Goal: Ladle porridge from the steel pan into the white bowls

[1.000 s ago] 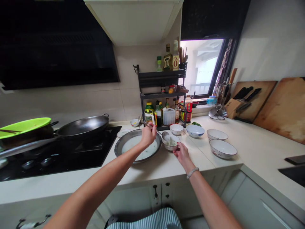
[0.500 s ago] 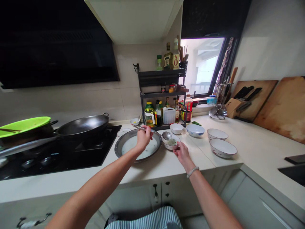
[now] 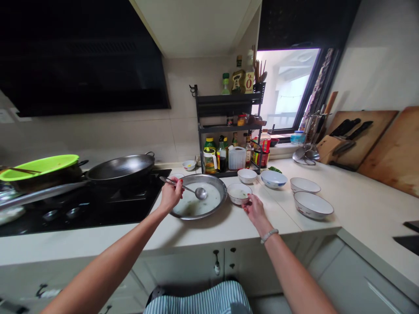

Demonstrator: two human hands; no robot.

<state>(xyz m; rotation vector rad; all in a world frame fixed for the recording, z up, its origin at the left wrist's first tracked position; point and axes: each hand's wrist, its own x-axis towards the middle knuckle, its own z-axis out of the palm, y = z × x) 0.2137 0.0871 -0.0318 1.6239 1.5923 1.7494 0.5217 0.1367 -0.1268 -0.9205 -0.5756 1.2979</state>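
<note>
My left hand (image 3: 171, 194) is closed round the handle of a metal ladle (image 3: 200, 193), whose round head hangs over the left-middle part of a wide metal basin (image 3: 224, 192). Whitish liquid (image 3: 209, 204) with dark bits fills much of the basin. Just right of it stands a small white bowl (image 3: 236, 200) with a dark rim, holding pale liquid with green flecks. The fingers of my right hand (image 3: 255, 209) grip this bowl at its right side, thumb near the rim.
More white bowls stand behind and right: a small bowl (image 3: 247, 175), a blue-patterned bowl (image 3: 274, 179) and two bowls at right, one a front bowl (image 3: 313, 206). A wok (image 3: 121, 169) sits on the black stove (image 3: 108, 213). Behind is a bottle rack (image 3: 229, 129).
My left hand has drawn the ladle left, from over the small bowl back to above the basin. My right hand stays at the bowl. The view has shifted slightly.
</note>
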